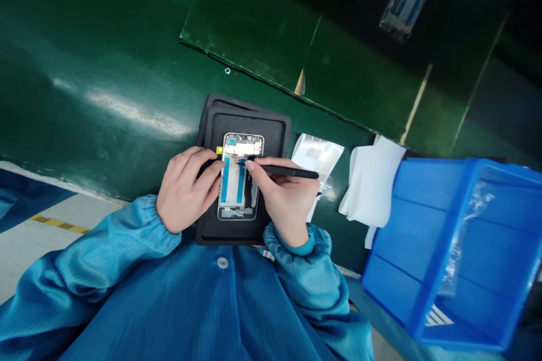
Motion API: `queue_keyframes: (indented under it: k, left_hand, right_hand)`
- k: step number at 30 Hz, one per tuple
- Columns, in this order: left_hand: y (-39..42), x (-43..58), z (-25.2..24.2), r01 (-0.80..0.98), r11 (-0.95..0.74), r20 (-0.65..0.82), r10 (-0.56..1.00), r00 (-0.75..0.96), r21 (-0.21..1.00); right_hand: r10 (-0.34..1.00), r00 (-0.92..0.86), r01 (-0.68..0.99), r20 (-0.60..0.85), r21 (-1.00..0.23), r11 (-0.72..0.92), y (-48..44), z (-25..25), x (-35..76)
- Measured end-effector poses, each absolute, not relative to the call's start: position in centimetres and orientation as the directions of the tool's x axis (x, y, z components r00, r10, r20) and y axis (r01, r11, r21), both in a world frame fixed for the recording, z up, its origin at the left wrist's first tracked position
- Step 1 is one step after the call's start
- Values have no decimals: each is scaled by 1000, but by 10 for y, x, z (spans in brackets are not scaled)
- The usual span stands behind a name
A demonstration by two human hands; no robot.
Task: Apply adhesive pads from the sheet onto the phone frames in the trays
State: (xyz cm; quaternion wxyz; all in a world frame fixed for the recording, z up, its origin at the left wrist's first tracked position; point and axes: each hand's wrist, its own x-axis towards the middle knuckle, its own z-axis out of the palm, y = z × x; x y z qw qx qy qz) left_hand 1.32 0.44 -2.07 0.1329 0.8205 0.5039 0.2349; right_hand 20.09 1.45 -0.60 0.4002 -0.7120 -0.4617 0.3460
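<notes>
While a black pen-like tool (292, 171) is gripped by the right hand (288, 194), its tip is held at the upper middle of an opened phone (234, 183); that phone is laid on a black tray (271, 130) at the centre of the frame; its left edge is met by bent fingers of the left hand (184, 189), though whether anything is pinched there cannot be told; white sheets (372, 180) and a blue bin (410, 225) are seen at right

Glare streaks the tabletop (76, 62) — upper right is dark.
</notes>
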Motion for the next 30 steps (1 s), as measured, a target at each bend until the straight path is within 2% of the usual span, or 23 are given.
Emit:
queue_keyframes:
  k: [3,11,15,18,23,26,28,30]
  left_hand:
    - [5,13,-19,772,-459,243,888,390,440]
    - [10,16,-6,770,-584,112,809,577,255]
    - [13,19,-4,744,-621,70,777,625,247]
    - [17,20,-3,746,-624,46,774,632,233]
    - [20,13,-6,704,-658,122,748,653,266]
    - [16,9,-12,754,-572,204,820,534,323]
    - [13,9,-16,842,-376,192,926,325,387]
    - [10,11,-18,886,-171,92,985,146,430]
  right_hand:
    - [937,330,390,-113,-887,-245,14,-7,201]
    - [951,304,424,-61,-885,-192,11,-3,204]
    - [936,352,487,21,-858,-163,2,9,212]
    - [930,366,506,32,-845,-171,-8,12,221]
    - [924,383,464,9,-866,-184,-29,7,235]
    - [912,410,450,16,-873,-187,-40,6,243]
    - [896,443,436,25,-880,-191,-46,7,249]
    - [877,479,407,26,-892,-196,-50,7,255]
